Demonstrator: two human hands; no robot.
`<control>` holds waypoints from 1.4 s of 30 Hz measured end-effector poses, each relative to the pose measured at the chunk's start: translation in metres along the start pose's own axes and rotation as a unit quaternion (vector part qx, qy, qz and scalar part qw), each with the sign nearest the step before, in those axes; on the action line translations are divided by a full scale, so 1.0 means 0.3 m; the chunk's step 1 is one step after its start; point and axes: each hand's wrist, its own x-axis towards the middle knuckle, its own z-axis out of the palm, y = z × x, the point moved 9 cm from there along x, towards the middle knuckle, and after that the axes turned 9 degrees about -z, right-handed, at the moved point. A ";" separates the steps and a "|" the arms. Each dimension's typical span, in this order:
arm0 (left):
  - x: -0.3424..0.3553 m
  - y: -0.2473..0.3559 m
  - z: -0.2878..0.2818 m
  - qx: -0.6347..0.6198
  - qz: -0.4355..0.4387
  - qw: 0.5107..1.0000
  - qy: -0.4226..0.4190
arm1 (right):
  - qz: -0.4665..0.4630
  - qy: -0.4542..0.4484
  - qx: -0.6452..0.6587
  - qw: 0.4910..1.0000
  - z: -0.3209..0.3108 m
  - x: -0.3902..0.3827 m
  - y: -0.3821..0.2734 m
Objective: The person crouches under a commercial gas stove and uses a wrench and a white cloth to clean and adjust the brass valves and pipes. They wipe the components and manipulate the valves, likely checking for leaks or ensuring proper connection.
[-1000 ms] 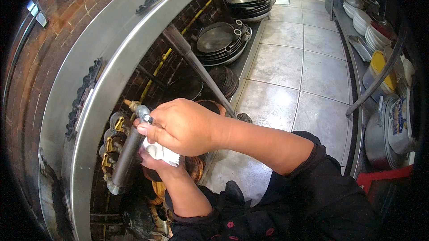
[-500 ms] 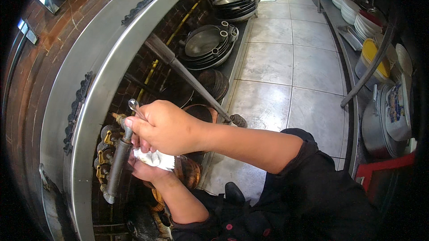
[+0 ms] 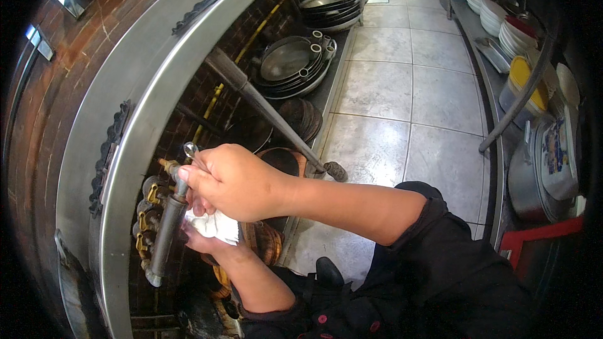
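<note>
My right hand (image 3: 235, 175) is closed around the thin shaft of a shiny metal utensil with a rounded end (image 3: 191, 148); its other end is hidden. Just below, partly covered by the right hand, my left hand (image 3: 204, 241) has a crumpled white paper napkin (image 3: 217, 226) in its grip. The left fingers are mostly out of sight. Both hands are close together beside a grey gas pipe (image 3: 168, 235) with several yellow-handled valves (image 3: 143, 220), under the rim of a steel counter (image 3: 113, 238).
Stacked woks (image 3: 286, 59) sit on a low shelf beyond the hands, behind a slanting metal leg (image 3: 276, 113). Grey floor tiles (image 3: 377, 87) run along the middle. At right, a rack holds white bowls (image 3: 493, 12), a yellow-lidded tub (image 3: 524, 84) and a large metal pot (image 3: 531, 169).
Both hands have shifted very slightly, the right one a little down and to the right with the utensil. The napkin shows a slightly different fold.
</note>
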 end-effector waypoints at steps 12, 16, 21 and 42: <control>0.004 -0.032 0.037 0.009 -0.041 0.999 -0.001 | 0.014 0.005 0.006 1.000 0.000 0.000 0.011; 0.003 -0.029 0.034 0.007 -0.056 0.998 -0.040 | 0.003 0.000 -0.004 1.000 0.002 -0.003 -0.002; -0.003 -0.012 0.004 0.041 -0.012 0.998 0.037 | 0.005 0.003 -0.001 1.000 0.005 -0.003 0.012; 0.005 0.000 -0.040 -0.003 -0.004 0.999 0.053 | 0.006 0.014 0.035 0.999 0.012 0.002 0.026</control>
